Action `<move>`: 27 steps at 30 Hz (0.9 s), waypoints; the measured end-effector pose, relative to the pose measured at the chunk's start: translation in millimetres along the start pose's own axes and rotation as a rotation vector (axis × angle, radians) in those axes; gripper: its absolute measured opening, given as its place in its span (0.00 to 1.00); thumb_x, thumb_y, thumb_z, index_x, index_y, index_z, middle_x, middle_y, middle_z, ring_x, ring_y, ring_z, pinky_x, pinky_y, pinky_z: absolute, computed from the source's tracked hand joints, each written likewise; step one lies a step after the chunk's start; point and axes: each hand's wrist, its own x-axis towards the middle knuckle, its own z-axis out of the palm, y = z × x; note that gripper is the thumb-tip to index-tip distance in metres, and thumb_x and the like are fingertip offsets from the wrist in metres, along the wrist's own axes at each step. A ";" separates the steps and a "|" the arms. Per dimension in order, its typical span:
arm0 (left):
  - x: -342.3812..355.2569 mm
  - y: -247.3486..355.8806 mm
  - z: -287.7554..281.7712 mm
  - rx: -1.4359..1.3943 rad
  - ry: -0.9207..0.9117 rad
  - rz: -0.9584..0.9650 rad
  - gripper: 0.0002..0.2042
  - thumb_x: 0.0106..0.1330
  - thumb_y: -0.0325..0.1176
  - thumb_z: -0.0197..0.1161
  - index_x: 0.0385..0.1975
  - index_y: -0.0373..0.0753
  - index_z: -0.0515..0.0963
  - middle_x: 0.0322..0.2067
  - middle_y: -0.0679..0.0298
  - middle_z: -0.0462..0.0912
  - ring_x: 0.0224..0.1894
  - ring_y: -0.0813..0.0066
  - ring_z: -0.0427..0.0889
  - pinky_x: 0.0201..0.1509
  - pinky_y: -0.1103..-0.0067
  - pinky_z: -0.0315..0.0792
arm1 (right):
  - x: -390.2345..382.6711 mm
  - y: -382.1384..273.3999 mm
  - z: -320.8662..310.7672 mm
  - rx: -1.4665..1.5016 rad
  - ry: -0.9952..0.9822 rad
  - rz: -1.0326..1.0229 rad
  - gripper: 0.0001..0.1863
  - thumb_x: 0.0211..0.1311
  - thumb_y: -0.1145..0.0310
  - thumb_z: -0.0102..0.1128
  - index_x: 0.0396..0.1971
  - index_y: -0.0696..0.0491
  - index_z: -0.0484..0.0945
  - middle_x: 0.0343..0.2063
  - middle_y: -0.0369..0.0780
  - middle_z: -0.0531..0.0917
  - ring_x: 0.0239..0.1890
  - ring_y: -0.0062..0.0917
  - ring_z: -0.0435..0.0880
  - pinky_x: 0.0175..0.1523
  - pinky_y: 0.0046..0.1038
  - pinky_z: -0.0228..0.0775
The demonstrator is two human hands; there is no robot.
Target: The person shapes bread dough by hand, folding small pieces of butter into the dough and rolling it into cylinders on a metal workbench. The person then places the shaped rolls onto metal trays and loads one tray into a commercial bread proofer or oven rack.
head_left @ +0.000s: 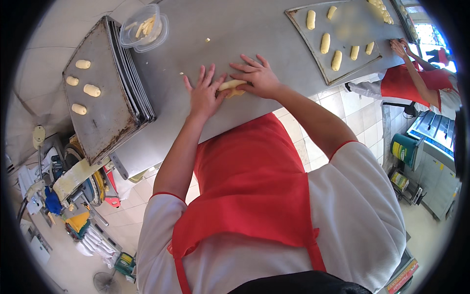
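Observation:
A small pale-yellow piece of dough [230,85], partly rolled with a loose flap on its near side, lies on the grey metal worktable [196,24] in front of me. My left hand [204,92] has its left end between thumb and index finger, the other fingers spread over the table. At the right end, my right hand [260,78] pinches the dough the same way, its remaining fingers stretched forward. Both hands partly cover the dough.
Left, a stack of dark baking trays [105,122] carries several dough rolls. Beside it stands a clear plastic tub [164,34] of pale strips. At the far right, a tray [342,74] holds more rolls. Another person in a red apron [404,81] works at the table's right end.

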 end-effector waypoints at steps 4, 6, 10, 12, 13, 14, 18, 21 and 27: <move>6.3 -0.7 -12.1 -0.009 -0.142 0.052 0.28 0.69 0.61 0.63 0.66 0.57 0.80 0.75 0.69 0.68 0.80 0.65 0.59 0.77 0.34 0.27 | 5.2 -4.3 -7.6 0.030 -0.023 0.055 0.32 0.61 0.37 0.68 0.64 0.30 0.81 0.76 0.26 0.67 0.82 0.31 0.55 0.82 0.57 0.40; 5.3 -1.4 -2.4 -0.017 -0.064 0.043 0.29 0.69 0.60 0.63 0.67 0.57 0.79 0.75 0.69 0.68 0.80 0.64 0.60 0.77 0.33 0.27 | 3.7 0.8 3.4 -0.017 0.047 0.031 0.33 0.60 0.36 0.68 0.65 0.30 0.80 0.76 0.26 0.67 0.82 0.31 0.54 0.82 0.58 0.39; -11.2 0.5 -10.5 0.026 -0.138 0.033 0.29 0.70 0.59 0.63 0.68 0.57 0.77 0.75 0.69 0.69 0.80 0.64 0.59 0.77 0.34 0.27 | -6.7 -11.4 -10.7 -0.010 -0.135 0.005 0.34 0.60 0.38 0.70 0.66 0.32 0.80 0.77 0.27 0.66 0.82 0.32 0.55 0.82 0.58 0.40; -7.2 1.4 -15.4 0.027 -0.152 0.040 0.29 0.69 0.59 0.64 0.68 0.57 0.77 0.75 0.69 0.69 0.80 0.62 0.59 0.77 0.34 0.27 | -3.7 -13.9 -17.9 0.004 -0.124 0.027 0.34 0.60 0.39 0.70 0.66 0.33 0.80 0.77 0.27 0.65 0.82 0.33 0.55 0.82 0.59 0.40; 1.4 2.5 -13.3 0.013 -0.091 0.035 0.29 0.69 0.59 0.64 0.68 0.56 0.78 0.76 0.69 0.68 0.80 0.62 0.60 0.77 0.34 0.27 | 2.3 -8.1 -9.0 -0.013 -0.021 0.031 0.34 0.60 0.38 0.69 0.66 0.33 0.79 0.77 0.28 0.65 0.82 0.33 0.55 0.81 0.59 0.40; 3.2 3.3 -9.8 -0.003 -0.034 0.029 0.29 0.68 0.59 0.65 0.67 0.56 0.79 0.76 0.69 0.68 0.80 0.61 0.60 0.76 0.34 0.26 | 2.5 -5.9 -0.1 -0.028 0.079 0.037 0.35 0.61 0.37 0.68 0.66 0.34 0.79 0.77 0.28 0.65 0.82 0.34 0.55 0.81 0.59 0.40; -11.1 2.6 -1.7 0.019 -0.021 -0.006 0.29 0.69 0.59 0.65 0.68 0.58 0.78 0.76 0.69 0.67 0.81 0.58 0.59 0.76 0.33 0.26 | -5.7 -9.8 8.5 -0.073 0.033 -0.014 0.36 0.61 0.35 0.67 0.66 0.36 0.79 0.77 0.29 0.65 0.82 0.34 0.54 0.81 0.60 0.40; -14.4 6.3 -15.1 0.049 -0.164 0.018 0.28 0.69 0.59 0.64 0.68 0.60 0.78 0.77 0.68 0.66 0.81 0.57 0.58 0.76 0.32 0.27 | -13.1 -14.0 -4.0 -0.042 -0.081 -0.002 0.37 0.60 0.33 0.65 0.66 0.36 0.79 0.77 0.29 0.65 0.82 0.34 0.54 0.81 0.60 0.40; -14.6 2.4 0.9 0.017 -0.028 -0.003 0.26 0.70 0.59 0.63 0.65 0.60 0.81 0.78 0.69 0.65 0.82 0.57 0.56 0.75 0.32 0.26 | -13.6 -15.5 8.8 -0.056 0.047 0.016 0.38 0.58 0.33 0.67 0.66 0.35 0.79 0.77 0.29 0.65 0.82 0.35 0.54 0.80 0.60 0.41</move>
